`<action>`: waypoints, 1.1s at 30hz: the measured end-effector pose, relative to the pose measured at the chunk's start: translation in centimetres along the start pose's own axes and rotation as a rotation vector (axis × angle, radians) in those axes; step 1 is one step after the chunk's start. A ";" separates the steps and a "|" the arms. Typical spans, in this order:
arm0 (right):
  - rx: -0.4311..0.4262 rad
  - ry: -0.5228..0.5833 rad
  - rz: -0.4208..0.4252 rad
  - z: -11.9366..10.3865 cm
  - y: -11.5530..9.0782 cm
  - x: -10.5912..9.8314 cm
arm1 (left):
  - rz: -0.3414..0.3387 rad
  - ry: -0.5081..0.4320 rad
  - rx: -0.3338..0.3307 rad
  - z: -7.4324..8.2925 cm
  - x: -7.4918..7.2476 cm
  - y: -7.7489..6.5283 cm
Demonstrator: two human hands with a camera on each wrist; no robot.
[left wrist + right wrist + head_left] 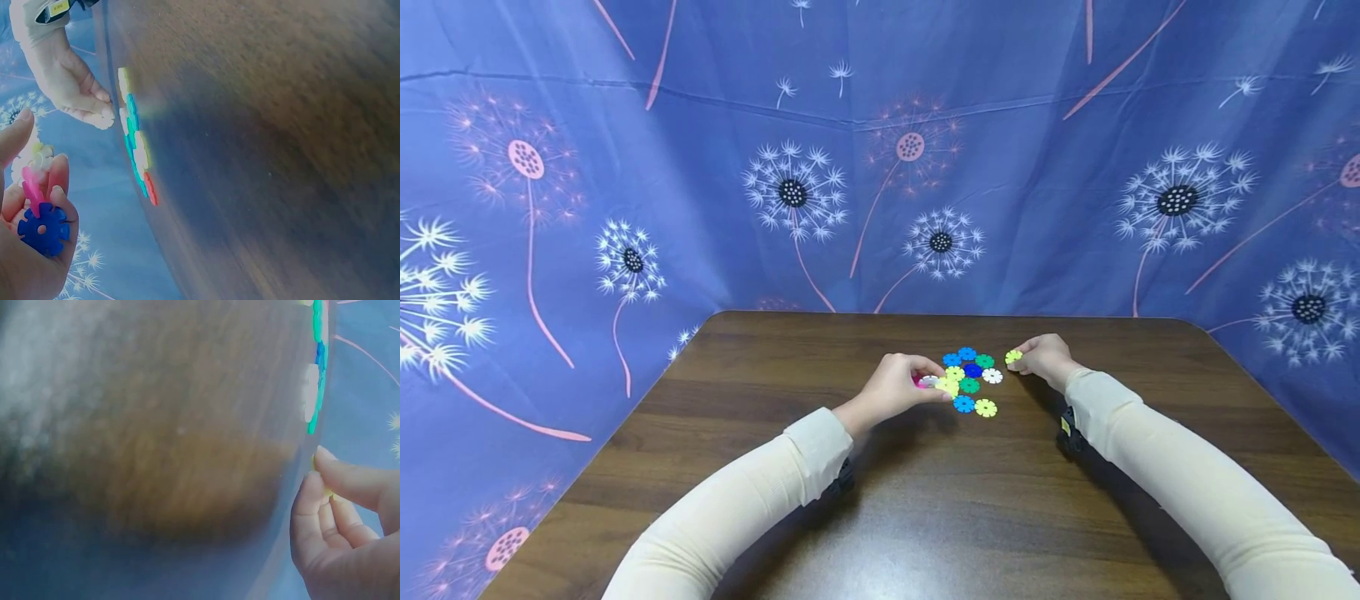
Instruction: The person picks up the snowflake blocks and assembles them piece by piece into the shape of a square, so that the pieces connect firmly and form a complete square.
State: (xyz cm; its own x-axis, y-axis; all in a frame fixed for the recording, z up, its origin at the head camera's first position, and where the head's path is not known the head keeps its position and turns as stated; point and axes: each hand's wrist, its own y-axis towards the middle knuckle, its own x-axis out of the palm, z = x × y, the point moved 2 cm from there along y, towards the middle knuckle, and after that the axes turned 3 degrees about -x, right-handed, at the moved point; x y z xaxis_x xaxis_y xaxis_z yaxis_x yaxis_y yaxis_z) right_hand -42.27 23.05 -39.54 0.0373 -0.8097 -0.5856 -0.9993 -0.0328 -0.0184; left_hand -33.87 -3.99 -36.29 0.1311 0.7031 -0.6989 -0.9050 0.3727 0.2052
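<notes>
My left hand (891, 385) holds a small chain of notched plastic discs above the table. In the left wrist view the chain shows a blue disc (44, 228) near the palm, a pink disc (32, 190) slotted into it, and pale discs (41, 164) beyond. Between thumb and fingertips, my right hand (1049, 358) pinches a single yellow disc (1013, 357), mostly covered by fingers in the right wrist view. Loose discs lie between the hands, among them a dark blue disc (973, 371), a white disc (992, 376) and a green disc (969, 386).
Nearer the front of the group are a blue disc (964, 404) and a yellow disc (986, 408). All lie on a brown wooden table (970, 508). Behind its far edge hangs a blue cloth (1022, 250) with dandelion prints.
</notes>
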 end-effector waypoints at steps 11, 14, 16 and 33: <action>-0.004 0.156 -0.115 -2.2 -1.8 0.6 | 0.005 0.012 0.018 0.0 0.1 0.2; -0.029 0.164 -0.143 -3.2 -2.7 0.9 | 0.006 0.016 0.020 -0.1 0.0 0.2; -0.050 0.167 -0.155 -3.7 -3.3 1.2 | 0.008 0.019 0.022 -0.1 0.0 0.3; -0.116 0.196 -0.192 -6.1 -6.7 3.0 | 0.022 0.040 0.042 0.0 0.2 0.2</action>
State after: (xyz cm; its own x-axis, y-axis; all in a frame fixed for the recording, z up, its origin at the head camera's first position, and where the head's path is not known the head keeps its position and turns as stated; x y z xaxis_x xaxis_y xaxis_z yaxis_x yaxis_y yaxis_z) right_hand -35.39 17.34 -36.25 0.2374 -0.8793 -0.4129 -0.9671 -0.2541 -0.0149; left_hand -33.99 -3.76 -36.43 0.0944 0.6866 -0.7209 -0.8896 0.3832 0.2485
